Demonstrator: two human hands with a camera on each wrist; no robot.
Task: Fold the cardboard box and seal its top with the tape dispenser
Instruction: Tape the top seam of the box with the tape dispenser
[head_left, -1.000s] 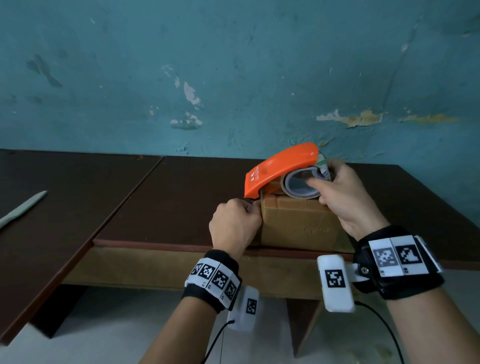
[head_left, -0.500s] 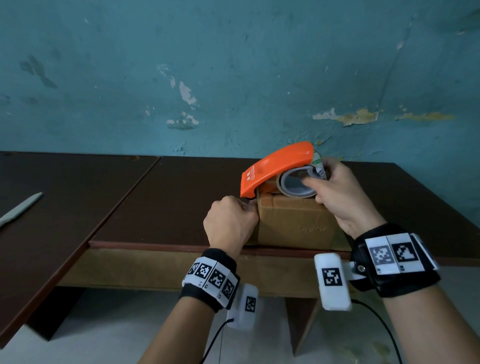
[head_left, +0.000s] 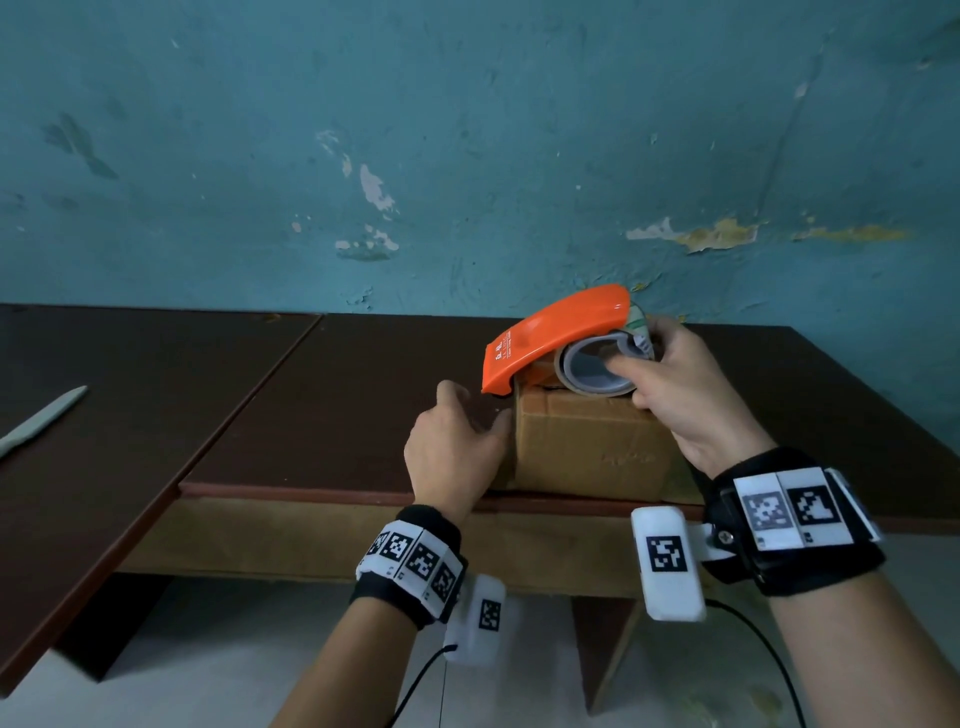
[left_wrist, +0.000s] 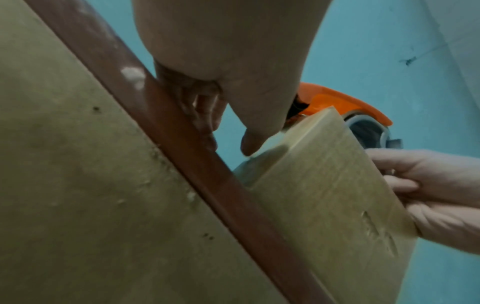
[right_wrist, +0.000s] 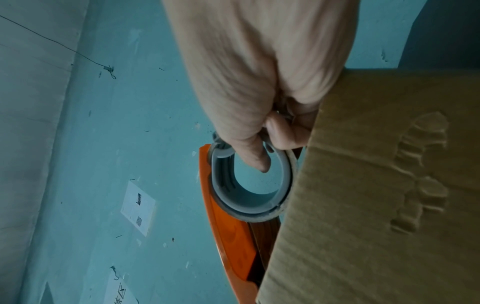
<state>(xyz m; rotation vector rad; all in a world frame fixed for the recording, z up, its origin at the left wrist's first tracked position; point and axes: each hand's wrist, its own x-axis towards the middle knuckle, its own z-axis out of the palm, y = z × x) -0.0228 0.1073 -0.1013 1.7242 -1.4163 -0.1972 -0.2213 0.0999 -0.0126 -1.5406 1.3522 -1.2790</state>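
A small brown cardboard box (head_left: 587, 447) stands closed at the near edge of the dark table (head_left: 337, 405). The orange tape dispenser (head_left: 556, 332) lies on its top, nose hanging over the box's left edge. My right hand (head_left: 680, 384) grips the dispenser at the grey roll, thumb inside the core (right_wrist: 257, 162). My left hand (head_left: 462, 441) sits just left of the box with loose fingers, holding nothing, thumb (left_wrist: 249, 144) close by the box's upper left corner (left_wrist: 306, 131). The box top under the dispenser is hidden.
A pale flat blade-like object (head_left: 41, 421) lies on a second dark table (head_left: 104, 493) at the left. The peeling blue wall (head_left: 467, 156) rises right behind the tables. The box (left_wrist: 324, 185) stands close to the reddish front table rim (left_wrist: 207, 164).
My left hand has uncurled from a fist pressed at the box's upper left edge and drawn slightly left. The dispenser and right hand stay at the box top.
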